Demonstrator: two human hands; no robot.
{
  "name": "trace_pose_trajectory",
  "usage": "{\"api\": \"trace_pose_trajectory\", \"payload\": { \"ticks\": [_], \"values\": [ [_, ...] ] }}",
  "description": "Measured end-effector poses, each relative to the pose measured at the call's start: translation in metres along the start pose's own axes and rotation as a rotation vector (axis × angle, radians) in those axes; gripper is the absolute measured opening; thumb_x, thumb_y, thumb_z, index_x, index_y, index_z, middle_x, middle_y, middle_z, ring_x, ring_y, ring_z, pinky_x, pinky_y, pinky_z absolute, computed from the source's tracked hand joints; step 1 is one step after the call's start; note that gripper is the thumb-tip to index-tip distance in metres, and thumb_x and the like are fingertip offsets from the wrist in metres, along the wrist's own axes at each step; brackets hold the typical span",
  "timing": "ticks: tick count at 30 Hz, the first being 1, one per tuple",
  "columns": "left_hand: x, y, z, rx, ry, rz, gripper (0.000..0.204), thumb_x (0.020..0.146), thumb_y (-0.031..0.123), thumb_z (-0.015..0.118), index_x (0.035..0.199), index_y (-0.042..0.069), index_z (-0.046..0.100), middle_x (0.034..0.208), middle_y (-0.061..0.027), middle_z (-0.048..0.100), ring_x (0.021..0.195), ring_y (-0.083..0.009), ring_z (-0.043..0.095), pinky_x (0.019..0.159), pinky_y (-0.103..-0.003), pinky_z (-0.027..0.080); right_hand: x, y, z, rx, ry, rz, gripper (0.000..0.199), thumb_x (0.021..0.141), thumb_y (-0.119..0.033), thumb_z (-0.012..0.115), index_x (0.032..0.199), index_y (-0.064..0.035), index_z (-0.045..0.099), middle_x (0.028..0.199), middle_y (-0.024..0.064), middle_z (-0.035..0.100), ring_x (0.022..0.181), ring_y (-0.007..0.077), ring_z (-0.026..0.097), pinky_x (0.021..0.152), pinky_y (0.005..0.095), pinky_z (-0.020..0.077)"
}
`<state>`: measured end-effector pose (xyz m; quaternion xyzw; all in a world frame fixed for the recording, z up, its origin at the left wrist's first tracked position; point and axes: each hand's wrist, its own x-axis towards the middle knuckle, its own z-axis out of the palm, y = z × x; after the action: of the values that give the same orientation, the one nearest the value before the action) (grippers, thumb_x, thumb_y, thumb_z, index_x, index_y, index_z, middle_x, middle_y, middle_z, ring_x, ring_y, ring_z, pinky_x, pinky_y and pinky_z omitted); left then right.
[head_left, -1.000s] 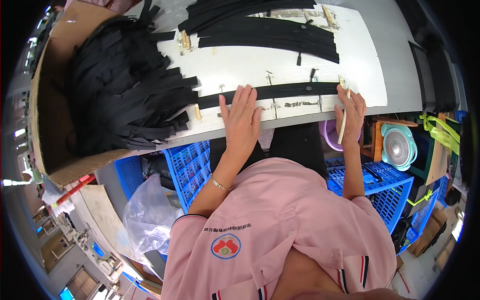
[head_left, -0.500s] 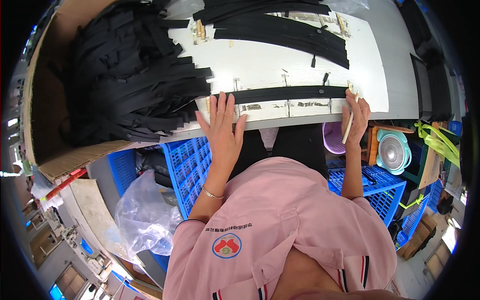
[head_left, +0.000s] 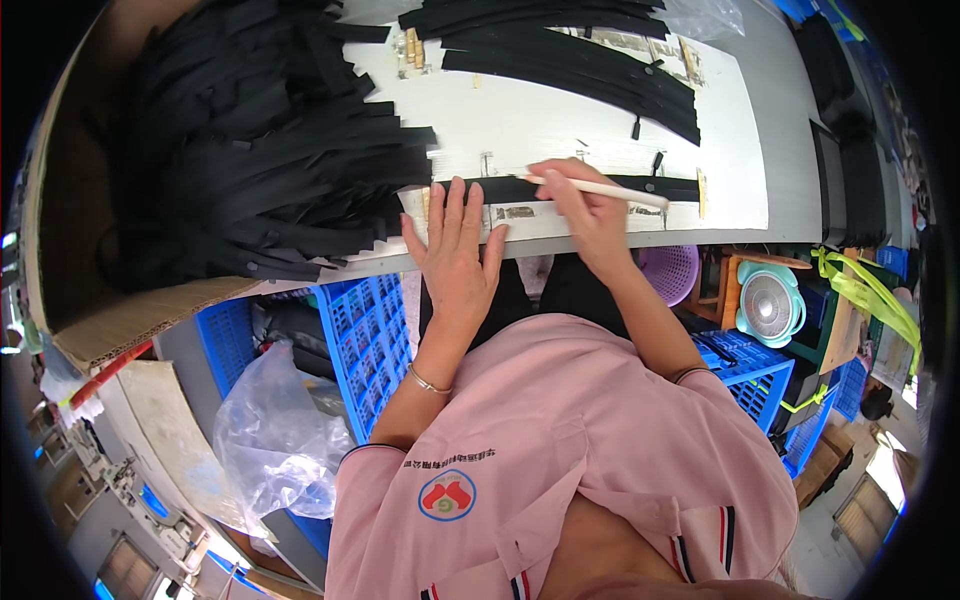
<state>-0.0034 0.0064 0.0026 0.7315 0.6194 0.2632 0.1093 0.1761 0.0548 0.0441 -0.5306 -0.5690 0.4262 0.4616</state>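
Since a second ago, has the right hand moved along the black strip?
Yes. The right hand, holding the white stick, slid left along the black strip, from its right end toward the left hand.

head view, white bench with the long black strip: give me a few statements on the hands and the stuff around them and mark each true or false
1. The left hand lies flat, fingers spread, on the long black strip. True.
2. The right hand holds a red marker. False: it holds a thin white stick.
3. A big pile of black strips lies to the left. True.
4. The blue plastic crates stand on the white bench. False: they sit below its edge.
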Motion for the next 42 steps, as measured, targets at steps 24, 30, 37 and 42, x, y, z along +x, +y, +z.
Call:
{"api": "trace_pose_trajectory", "payload": {
  "ticks": [24,30,37,42],
  "values": [
    [-0.003,0.002,-0.002,-0.026,0.020,-0.012,0.056,0.096,0.029,0.070,0.146,0.007,0.057,0.156,-0.0119,0.049,0.151,-0.0320,0.036,0.122,-0.060,0.010,0.006,0.029,0.029,-0.075,-0.158,-0.082,0.018,0.100,-0.008,0.062,0.095,0.0033,0.075,0.079,0.0045,0.071,0.067,0.0076,0.059,0.062,0.0234,0.0479],
    [0.001,0.001,0.002,-0.012,0.020,0.004,0.054,0.097,0.031,0.068,0.143,0.004,0.059,0.154,-0.0144,0.051,0.149,-0.0334,0.038,0.120,-0.063,0.011,0.010,0.034,0.028,-0.103,-0.149,-0.148,0.017,0.099,-0.008,0.062,0.093,0.0031,0.074,0.078,0.0049,0.071,0.067,0.0090,0.060,0.061,0.0246,0.0479],
    [0.006,0.003,-0.003,0.009,0.021,0.021,0.057,0.096,0.027,0.070,0.147,0.006,0.054,0.156,-0.0142,0.048,0.151,-0.0351,0.035,0.121,-0.063,0.012,0.009,0.024,0.004,0.059,-0.099,-0.011,0.025,0.102,-0.015,0.061,0.093,0.0045,0.074,0.086,0.0095,0.073,0.073,0.0123,0.065,0.065,0.0270,0.0511],
    [-0.005,0.000,0.000,-0.002,0.023,0.030,0.057,0.096,0.025,0.069,0.146,0.003,0.053,0.155,-0.0171,0.048,0.151,-0.0370,0.035,0.121,-0.064,0.011,0.011,0.025,-0.021,-0.182,0.069,-0.434,0.017,0.096,-0.011,0.068,0.109,-0.0026,0.075,0.088,0.0122,0.073,0.075,0.0250,0.068,0.071,0.0343,0.0537]
  ]
}}
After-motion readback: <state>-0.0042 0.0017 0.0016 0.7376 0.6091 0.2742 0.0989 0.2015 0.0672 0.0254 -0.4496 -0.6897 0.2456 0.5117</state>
